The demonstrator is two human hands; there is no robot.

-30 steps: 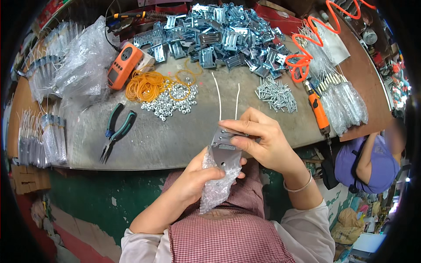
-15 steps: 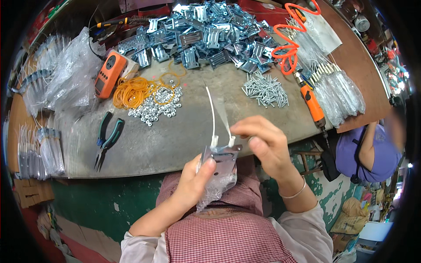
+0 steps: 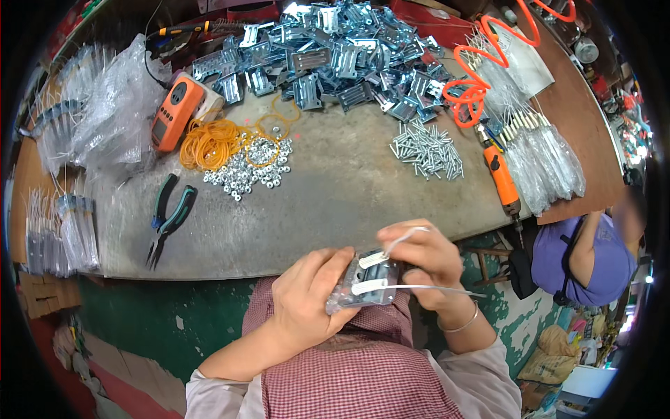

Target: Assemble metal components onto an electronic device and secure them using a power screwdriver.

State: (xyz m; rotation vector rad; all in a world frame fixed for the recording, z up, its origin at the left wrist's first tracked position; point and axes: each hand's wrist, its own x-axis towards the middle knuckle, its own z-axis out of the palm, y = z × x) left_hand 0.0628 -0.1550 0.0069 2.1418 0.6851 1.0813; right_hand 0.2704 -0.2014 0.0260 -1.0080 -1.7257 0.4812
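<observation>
My left hand (image 3: 307, 293) is closed around a plastic-wrapped part, whose clear wrapping (image 3: 339, 300) bulges beside the fingers. At the part's right end is a shiny metal bracket (image 3: 389, 272) with two white ribbed terminals (image 3: 370, 286), each trailing a white wire. One wire (image 3: 408, 236) loops up to the fingers of my right hand (image 3: 426, 262), which are bent around it. The other wire (image 3: 436, 287) runs out to the right, across my right hand. The part is held over my lap at the table's front edge.
Blue-silver metal brackets (image 3: 335, 59) are heaped at the back. Nuts (image 3: 244, 171), rubber bands (image 3: 206, 143), pliers (image 3: 171, 213) and an orange meter (image 3: 178, 115) lie left; screws (image 3: 427, 150), an orange power screwdriver (image 3: 501, 178) and bagged wired parts (image 3: 544, 160) right. A person in purple (image 3: 583, 262) sits beyond.
The wrapped part has turned from upright to pointing right, its wires now toward my right hand. My left hand has rotated over it, and my right fingers have closed on a wire.
</observation>
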